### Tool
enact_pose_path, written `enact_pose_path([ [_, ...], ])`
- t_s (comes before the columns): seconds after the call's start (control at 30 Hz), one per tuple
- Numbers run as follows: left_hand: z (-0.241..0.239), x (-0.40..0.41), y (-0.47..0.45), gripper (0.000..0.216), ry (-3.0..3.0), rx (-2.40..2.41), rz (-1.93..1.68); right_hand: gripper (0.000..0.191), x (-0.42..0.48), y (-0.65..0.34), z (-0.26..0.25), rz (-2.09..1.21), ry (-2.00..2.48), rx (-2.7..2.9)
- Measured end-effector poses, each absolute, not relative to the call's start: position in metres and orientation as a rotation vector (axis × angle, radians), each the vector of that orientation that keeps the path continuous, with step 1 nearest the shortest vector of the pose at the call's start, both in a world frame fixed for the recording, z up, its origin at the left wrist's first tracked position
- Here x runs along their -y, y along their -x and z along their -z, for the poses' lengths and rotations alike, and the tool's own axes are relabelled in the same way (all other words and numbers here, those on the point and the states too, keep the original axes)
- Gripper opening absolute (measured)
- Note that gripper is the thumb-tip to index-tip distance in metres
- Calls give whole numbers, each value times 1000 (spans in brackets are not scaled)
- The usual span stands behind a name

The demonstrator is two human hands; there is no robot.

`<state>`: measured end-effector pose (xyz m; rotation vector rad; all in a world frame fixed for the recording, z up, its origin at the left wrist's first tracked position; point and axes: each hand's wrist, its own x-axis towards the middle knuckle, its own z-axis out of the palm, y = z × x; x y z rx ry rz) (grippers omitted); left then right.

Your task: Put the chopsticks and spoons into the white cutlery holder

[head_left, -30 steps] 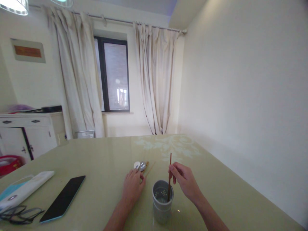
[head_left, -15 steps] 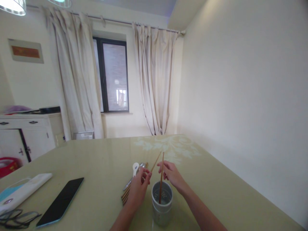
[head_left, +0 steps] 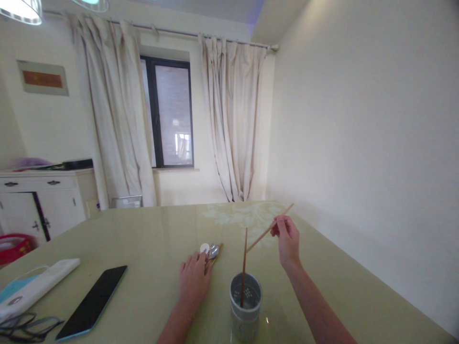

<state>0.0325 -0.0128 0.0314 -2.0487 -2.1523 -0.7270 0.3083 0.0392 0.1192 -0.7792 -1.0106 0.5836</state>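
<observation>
My right hand (head_left: 288, 238) is raised above the table and pinches a light wooden chopstick (head_left: 263, 236). It slants down to the left, its lower tip close to a darker chopstick (head_left: 244, 258). That one stands upright in a grey cylindrical utensil holder (head_left: 245, 310) with holes in its bottom. My left hand (head_left: 195, 274) lies over a small pile left of the holder, fingers apart and slightly bent. Beyond its fingers show a metal spoon (head_left: 214, 251), a white spoon (head_left: 204, 248) and the ends of chopsticks. The rest of the pile is hidden under the hand.
On the table's left lie a black-screened phone (head_left: 93, 301), a white power strip (head_left: 43, 284), a blue item (head_left: 17, 289) and dark glasses (head_left: 28, 327). A white cabinet (head_left: 60, 205) and a red basket (head_left: 14, 246) are farther left. A wall (head_left: 358, 143) borders the right side.
The light chopstick has passed from my left hand to my right, which moved up and right with it. My left hand has moved left and down onto the pile.
</observation>
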Motion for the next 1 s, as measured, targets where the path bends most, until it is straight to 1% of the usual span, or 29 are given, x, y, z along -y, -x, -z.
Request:
enact_pose_path([
  [0.1,-31,14,-30,22,2058,2178,581,45,-28,-314,-136,-540,688,1039],
  [0.23,-31,14,-30,21,2074,2194,560,42,-10,-304,-143,-657,684,1234],
  [0.43,-30,16,-31,25,2066,2200,558,43,-5,-280,-118,-881,732,1505],
  [0.7,-33,21,-35,27,2078,2117,466,45,-3,-267,-85,-958,774,1492],
  [0.83,-32,20,-39,27,2054,2062,598,53,0,-267,-76,-1016,764,1436],
  [1.0,-32,17,-54,30,2145,2048,963,65,-9,-269,-59,-1027,857,1396],
])
